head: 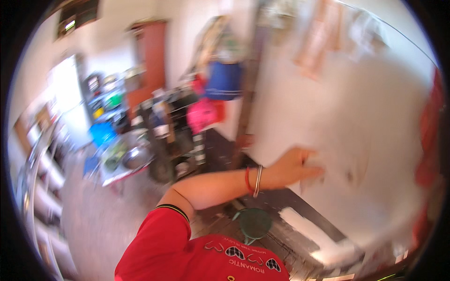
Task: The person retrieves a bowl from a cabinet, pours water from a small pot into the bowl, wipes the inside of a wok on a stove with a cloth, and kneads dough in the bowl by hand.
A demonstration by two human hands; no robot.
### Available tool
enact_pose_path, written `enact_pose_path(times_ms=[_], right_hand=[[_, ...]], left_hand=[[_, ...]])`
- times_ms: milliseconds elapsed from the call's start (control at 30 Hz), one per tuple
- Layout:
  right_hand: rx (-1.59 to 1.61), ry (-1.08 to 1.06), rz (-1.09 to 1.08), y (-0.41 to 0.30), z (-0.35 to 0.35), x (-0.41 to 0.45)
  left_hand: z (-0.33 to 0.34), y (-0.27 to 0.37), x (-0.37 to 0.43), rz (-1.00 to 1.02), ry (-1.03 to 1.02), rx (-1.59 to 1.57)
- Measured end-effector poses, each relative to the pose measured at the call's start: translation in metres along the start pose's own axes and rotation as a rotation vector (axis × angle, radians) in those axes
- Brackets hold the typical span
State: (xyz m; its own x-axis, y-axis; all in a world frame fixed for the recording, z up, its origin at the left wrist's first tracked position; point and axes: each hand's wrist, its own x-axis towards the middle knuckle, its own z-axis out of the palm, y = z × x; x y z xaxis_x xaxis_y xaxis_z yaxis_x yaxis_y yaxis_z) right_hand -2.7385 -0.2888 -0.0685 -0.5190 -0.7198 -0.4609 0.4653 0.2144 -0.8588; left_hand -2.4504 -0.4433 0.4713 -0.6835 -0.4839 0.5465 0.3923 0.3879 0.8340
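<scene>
My left hand (pixel 293 169) reaches across in front of my chest toward the pale wall (pixel 341 116). A red band and metal bangles (pixel 258 181) circle its wrist. The fingers are partly curled. Something pale and blurred shows by the fingertips, and I cannot tell whether they hold it. Below the forearm is a green basin-like container (pixel 255 223). Along the wall's foot runs a dark ledge (pixel 272 202), with a bright white strip (pixel 307 233) on it that may be sunlight. My right hand is out of view.
A small table (pixel 107 178) carries a metal bowl (pixel 137 158) and green vegetables (pixel 114 156). Behind stand a white refrigerator (pixel 66 95), a laden shelf (pixel 105 102) and a red-brown door (pixel 154 59). A blue cloth (pixel 224 80) and pink bag (pixel 202 114) hang by a post (pixel 249 80).
</scene>
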Motion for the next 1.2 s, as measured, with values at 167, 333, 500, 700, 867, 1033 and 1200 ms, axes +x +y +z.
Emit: enact_pose_path(times_ms=[167, 333, 500, 700, 867, 1033, 1200], right_hand=[[-0.447, -0.442, -0.124, -0.002, 0.183, -0.053], [-0.776, -0.894, -0.209, 0.064, 0.337, -0.146], [-1.004, -1.248, -0.214, 0.162, 0.411, -0.259], [-1.145, -1.623, -0.260, 0.239, 0.503, -0.353], [-1.264, -1.833, -0.102, 0.323, 0.581, -0.460], [-1.316, -2.051, -0.118, 0.401, 0.633, -0.594], [-1.329, -2.072, 0.033, 0.510, 0.693, -0.696]], left_hand=[[-0.074, -0.030, -0.284, -0.170, 0.483, 0.227], [-0.039, 0.051, -0.552, -0.251, 1.324, -0.028], [0.058, 0.134, -0.729, 0.129, 1.924, -0.027], [0.128, 0.175, -0.810, 0.232, 2.250, 0.026], [0.152, 0.199, -0.888, 0.550, 2.511, 0.056], [0.151, 0.226, -1.007, 0.619, 2.427, 0.206], [0.116, 0.295, -1.099, 0.644, 2.517, 0.263]])
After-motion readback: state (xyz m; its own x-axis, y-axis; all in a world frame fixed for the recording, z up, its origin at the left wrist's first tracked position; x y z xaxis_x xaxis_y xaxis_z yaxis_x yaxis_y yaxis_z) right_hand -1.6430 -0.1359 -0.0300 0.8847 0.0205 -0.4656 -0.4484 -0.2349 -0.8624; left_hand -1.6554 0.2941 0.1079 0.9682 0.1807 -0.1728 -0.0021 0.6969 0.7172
